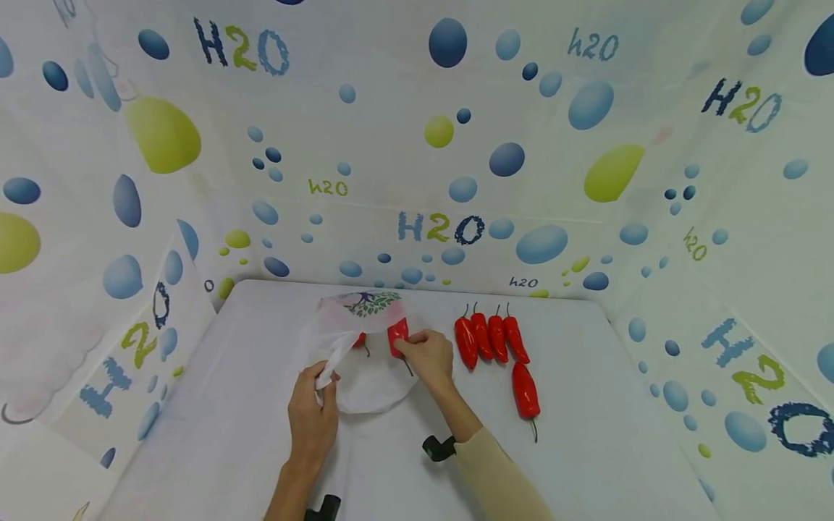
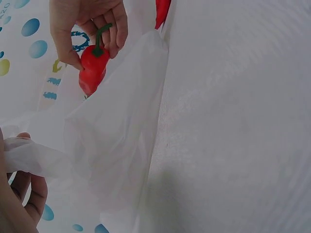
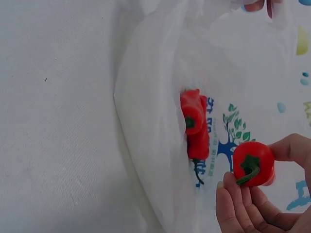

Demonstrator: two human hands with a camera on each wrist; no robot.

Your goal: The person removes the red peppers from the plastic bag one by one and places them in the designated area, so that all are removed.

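Observation:
A white plastic bag (image 1: 371, 394) with a printed tree lies on the table, its mouth held up. My left hand (image 1: 314, 414) grips the bag's edge between thumb and fingers, also in the left wrist view. At the mouth, my right hand (image 1: 430, 356) pinches a red pepper (image 1: 398, 337) between thumb and fingers, its green stem pointing back towards me. In the right wrist view that held pepper (image 3: 253, 162) is seen stem-end on. Other red peppers (image 3: 198, 145) lie inside the bag, partly hidden by its near side.
Right of the bag, several red peppers (image 1: 480, 336) lie in a row with stems pointing away. Nearer, one more red pepper (image 1: 525, 391) has its stem towards me. The white-covered table (image 1: 599, 434) is bordered by a patterned backdrop (image 1: 417, 145) behind and at the sides.

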